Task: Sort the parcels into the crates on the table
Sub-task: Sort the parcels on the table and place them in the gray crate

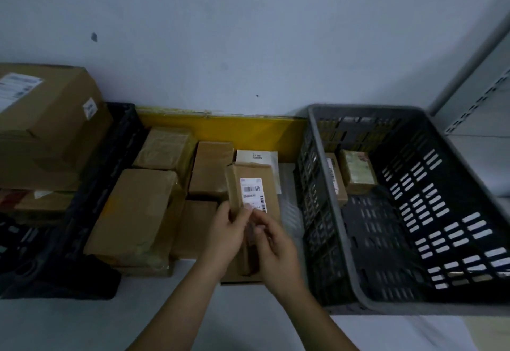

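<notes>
A slim labelled parcel (252,199) stands upright above the pile in the middle of the table, the left hand (226,236) and right hand (273,246) both closed on its lower part. Several brown boxes (143,207) wait unsorted. The grey crate (342,240) holds two small parcels (357,171); the black crate (116,141) carries larger cartons (49,119). Sorting looks partway done.

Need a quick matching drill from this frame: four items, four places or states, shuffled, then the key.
Items:
1. labelled parcel
2. grey crate
3. large box
4. black crate

Places:
A. far left, atop other parcels
B. right side, two small parcels inside
C. gripped by left hand and right hand
D. left side, dark

Pairs: 1-C, 2-B, 3-A, 4-D
</notes>
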Action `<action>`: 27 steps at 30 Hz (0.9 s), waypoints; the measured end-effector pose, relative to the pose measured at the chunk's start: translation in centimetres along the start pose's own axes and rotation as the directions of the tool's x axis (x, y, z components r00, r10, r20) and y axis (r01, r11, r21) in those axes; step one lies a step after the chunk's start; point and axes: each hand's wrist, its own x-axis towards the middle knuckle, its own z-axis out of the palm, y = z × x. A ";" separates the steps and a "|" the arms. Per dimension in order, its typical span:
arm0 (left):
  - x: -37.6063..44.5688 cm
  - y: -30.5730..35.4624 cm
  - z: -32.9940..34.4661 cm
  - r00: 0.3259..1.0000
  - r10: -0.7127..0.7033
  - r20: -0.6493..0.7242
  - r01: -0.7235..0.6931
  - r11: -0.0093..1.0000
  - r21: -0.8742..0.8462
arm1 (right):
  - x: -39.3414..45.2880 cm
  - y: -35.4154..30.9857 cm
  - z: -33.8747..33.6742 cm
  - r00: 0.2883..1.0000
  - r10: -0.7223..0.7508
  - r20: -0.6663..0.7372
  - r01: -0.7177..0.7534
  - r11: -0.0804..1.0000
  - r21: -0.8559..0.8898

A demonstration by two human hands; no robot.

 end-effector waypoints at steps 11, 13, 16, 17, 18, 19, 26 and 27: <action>-0.6 2.6 -0.4 0.991 -0.059 -0.122 0.030 0.973 -0.228 | 1.1 -1.9 -4.3 0.996 -0.014 -0.083 -0.010 0.961 -0.278; -0.8 3.3 0.0 0.993 -0.031 -0.117 0.005 0.976 -0.216 | 1.0 -2.6 -4.4 0.999 0.019 -0.041 -0.028 0.971 -0.239; -0.8 4.2 0.3 0.996 0.011 -0.092 -0.029 0.980 -0.198 | 0.8 -4.0 -5.2 0.998 0.032 -0.049 -0.043 0.971 -0.234; -0.8 4.5 0.5 0.996 0.032 -0.079 -0.047 0.981 -0.188 | 0.8 -4.5 -5.6 0.997 0.033 -0.067 -0.049 0.968 -0.244; -0.8 4.7 0.8 0.997 0.049 -0.066 -0.060 0.982 -0.177 | 0.8 -4.9 -6.1 0.995 0.026 -0.094 -0.050 0.963 -0.265; -0.8 5.0 1.1 0.997 0.068 -0.049 -0.075 0.984 -0.160 | 0.9 -5.4 -6.8 0.993 0.009 -0.121 -0.045 0.954 -0.297; -1.0 8.4 5.7 0.947 0.231 0.223 -0.258 0.961 0.101 | 0.7 -8.8 -15.5 0.978 -0.048 -0.205 -0.072 0.839 -0.540; -1.1 8.8 6.6 0.927 0.249 0.281 -0.298 0.943 0.148 | 0.5 -9.3 -17.1 0.976 -0.031 -0.213 -0.092 0.835 -0.542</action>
